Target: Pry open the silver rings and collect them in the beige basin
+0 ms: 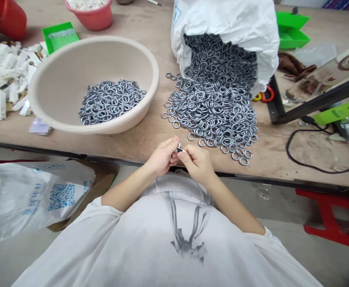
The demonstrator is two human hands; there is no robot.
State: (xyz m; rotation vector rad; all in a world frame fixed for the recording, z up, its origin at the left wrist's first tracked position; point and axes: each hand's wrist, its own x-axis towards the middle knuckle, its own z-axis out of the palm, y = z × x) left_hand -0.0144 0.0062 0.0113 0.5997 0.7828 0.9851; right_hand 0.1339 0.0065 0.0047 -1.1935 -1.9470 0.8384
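Just in front of the table's edge, my hands meet. My left hand [164, 156] is closed, with thumb and fingers pinching a small shiny grey ring [179, 145] that shows only in part. Closed beside it, my right hand [197, 162] grips a small dark pointed blade [180, 150], its tip against the ring; the rest is hidden in the fingers. Beyond my hands a heap of grey rings [213, 107] spills from a white sack [228, 18] lying open on its side. To the left, a wide beige basin [57, 75] contains many similar rings [111, 101].
White pieces [12, 79] are piled at the far left by a green tray [47, 38]. A pink bowl [95, 16] stands behind. At right are a black metal frame [277, 103], scissors [267, 95] and a looped black cable [290, 155]. A red stool [326, 215] stands below the table.
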